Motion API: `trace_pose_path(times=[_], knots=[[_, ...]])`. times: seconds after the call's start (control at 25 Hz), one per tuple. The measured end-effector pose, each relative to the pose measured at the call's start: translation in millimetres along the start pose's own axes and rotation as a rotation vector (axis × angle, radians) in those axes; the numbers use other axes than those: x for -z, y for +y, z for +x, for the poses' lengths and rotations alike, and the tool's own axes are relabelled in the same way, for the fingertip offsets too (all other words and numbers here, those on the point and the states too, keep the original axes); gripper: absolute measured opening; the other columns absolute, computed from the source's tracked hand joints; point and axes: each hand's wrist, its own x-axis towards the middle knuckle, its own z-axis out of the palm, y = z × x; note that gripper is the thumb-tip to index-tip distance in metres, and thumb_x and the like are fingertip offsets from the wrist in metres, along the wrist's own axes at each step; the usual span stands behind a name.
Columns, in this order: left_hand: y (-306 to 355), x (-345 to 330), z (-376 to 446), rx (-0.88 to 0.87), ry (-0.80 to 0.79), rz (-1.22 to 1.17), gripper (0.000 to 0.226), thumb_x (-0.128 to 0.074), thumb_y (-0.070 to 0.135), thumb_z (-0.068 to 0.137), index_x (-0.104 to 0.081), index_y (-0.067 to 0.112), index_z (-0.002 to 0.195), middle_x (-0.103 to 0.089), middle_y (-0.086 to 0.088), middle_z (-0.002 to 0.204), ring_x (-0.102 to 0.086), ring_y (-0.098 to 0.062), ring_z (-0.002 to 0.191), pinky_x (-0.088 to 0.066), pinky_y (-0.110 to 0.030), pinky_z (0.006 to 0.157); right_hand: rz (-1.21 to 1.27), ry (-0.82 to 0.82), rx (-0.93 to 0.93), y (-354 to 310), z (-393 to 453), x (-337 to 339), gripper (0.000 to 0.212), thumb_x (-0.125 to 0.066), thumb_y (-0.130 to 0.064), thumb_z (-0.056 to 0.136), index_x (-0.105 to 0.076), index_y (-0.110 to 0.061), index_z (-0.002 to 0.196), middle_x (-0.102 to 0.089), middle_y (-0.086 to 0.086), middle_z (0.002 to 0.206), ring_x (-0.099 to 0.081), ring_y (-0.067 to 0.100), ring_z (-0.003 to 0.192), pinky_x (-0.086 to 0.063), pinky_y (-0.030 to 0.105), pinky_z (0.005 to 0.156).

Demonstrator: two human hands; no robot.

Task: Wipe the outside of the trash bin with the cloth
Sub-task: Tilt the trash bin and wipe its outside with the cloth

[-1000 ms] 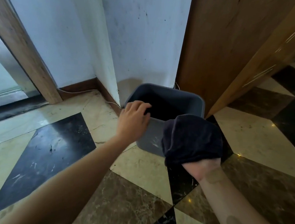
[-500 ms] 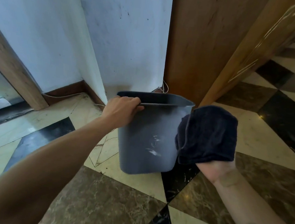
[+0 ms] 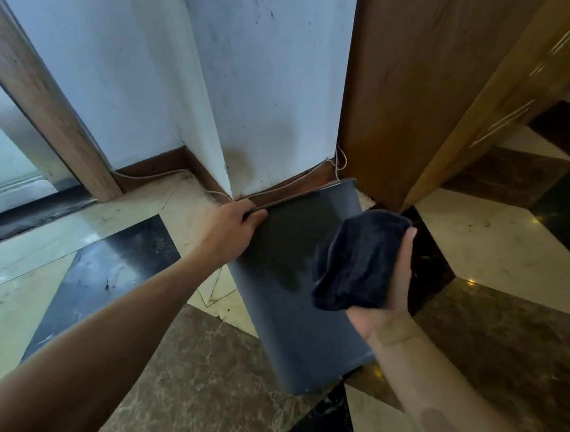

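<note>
Left hand: the left hand [image 3: 231, 227] is clenched over the rim of the trash bin [image 3: 290, 305] at its upper left corner, fingers curled over the edge and thumb lying along the outer wall.
Left arm: stretched out long from the lower left, nearly straight, wrist level with the rim.
Right hand: the right hand [image 3: 388, 292] is cupped palm-up around a dark cloth [image 3: 355, 260], fingers wrapped up its right side, a fingertip showing at the top.
Right arm: comes in from the lower right, forearm turned so its inner side faces up.
Cloth: bunched into a loose wad, sitting in front of the bin's right side; whether it presses on the plastic I cannot tell.
Trash bin: grey, tipped over so its mouth points away toward the wall corner [image 3: 226, 163] and its base comes toward the person; its side wall faces up.
Floor: marble tiles [image 3: 119, 260] in black, cream and brown under the bin.
Surroundings: a thin white cable [image 3: 339, 158] runs along the skirting; a wooden panel [image 3: 406, 89] stands just right of the bin's rim.
</note>
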Motion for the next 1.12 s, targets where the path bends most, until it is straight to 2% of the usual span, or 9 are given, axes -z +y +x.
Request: trace_pose_path(times=[0.12,0.28,0.36,0.44,0.52,0.6,0.8,1.0,1.12], knots=[[10,-9,0,0.018,0.002,0.052,0.029,-0.045,0.044,0.097,-0.060,0.025,0.081,-0.061,0.003,0.075,-0.054,-0.022,0.072,-0.038,-0.033,0.060,0.153,0.018,-0.004,8,7,4,0.082,-0.038,-0.080,0.079,-0.051,-0.026,0.140,-0.061,0.009,0.133,-0.051,0.032,0.124,-0.047,0.050,0.098],[13,-20,0,0.031,-0.008,0.145,0.037,-0.041,0.050,0.097,-0.065,0.022,0.092,-0.068,-0.004,0.083,-0.061,-0.030,0.080,-0.047,-0.037,0.065,-0.119,0.018,0.310,-12,14,2,0.054,-0.043,-0.062,0.088,-0.057,-0.018,0.116,-0.060,0.004,0.097,-0.056,0.017,0.091,-0.046,0.034,0.095],[13,-24,1,0.046,-0.027,0.180,0.040,-0.039,0.052,0.097,-0.066,0.022,0.092,-0.068,-0.005,0.084,-0.062,-0.031,0.081,-0.042,-0.035,0.061,-0.548,0.059,0.565,-1,18,0,0.054,-0.043,-0.066,0.088,-0.056,-0.022,0.116,-0.064,-0.001,0.108,-0.058,0.011,0.101,-0.043,0.027,0.094],[15,-28,0,0.042,-0.045,0.206,0.040,-0.038,0.052,0.097,-0.065,0.022,0.091,-0.068,-0.004,0.083,-0.062,-0.030,0.080,-0.038,-0.034,0.060,-1.211,0.039,0.805,34,27,10,0.059,-0.028,-0.062,0.096,-0.041,-0.030,0.144,-0.040,0.000,0.154,-0.040,0.021,0.136,-0.032,0.033,0.110],[18,-32,-5,0.044,-0.063,0.215,0.036,-0.038,0.047,0.097,-0.063,0.022,0.087,-0.070,-0.005,0.085,-0.062,-0.032,0.080,-0.044,-0.037,0.062,-1.674,0.006,0.851,66,36,20,0.056,-0.021,-0.058,0.099,-0.031,-0.037,0.150,-0.020,-0.002,0.163,-0.027,0.030,0.144,-0.030,0.042,0.112],[17,-33,-8,0.080,-0.086,0.201,0.032,-0.038,0.041,0.096,-0.061,0.022,0.084,-0.070,-0.008,0.087,-0.061,-0.033,0.080,-0.050,-0.041,0.067,-1.888,-0.044,0.812,80,43,25,0.056,-0.022,-0.057,0.101,-0.029,-0.035,0.152,-0.022,-0.001,0.163,-0.022,0.033,0.147,-0.031,0.049,0.113],[16,-33,-12,0.075,-0.081,0.169,0.035,-0.038,0.042,0.098,-0.059,0.020,0.080,-0.069,-0.008,0.084,-0.060,-0.033,0.077,-0.052,-0.044,0.068,-2.016,-0.096,0.786,86,36,35,0.064,-0.026,-0.057,0.100,-0.014,-0.028,0.156,-0.014,0.001,0.165,-0.002,0.032,0.152,-0.011,0.050,0.122],[18,-38,-11,0.055,-0.063,0.210,0.034,-0.039,0.046,0.097,-0.054,0.023,0.078,-0.066,-0.007,0.082,-0.058,-0.033,0.076,-0.046,-0.039,0.063,-2.004,-0.087,0.724,82,36,45,0.060,-0.024,-0.055,0.101,-0.012,-0.035,0.156,-0.010,-0.005,0.165,0.000,0.027,0.153,-0.005,0.046,0.123],[12,-34,-11,0.158,-0.058,0.177,0.037,-0.041,0.046,0.097,-0.059,0.018,0.081,-0.063,-0.008,0.083,-0.055,-0.033,0.078,-0.039,-0.037,0.063,-1.983,0.019,0.534,64,49,81,0.061,-0.022,-0.057,0.100,-0.007,-0.038,0.155,-0.004,-0.010,0.165,0.006,0.022,0.152,-0.006,0.047,0.123]])
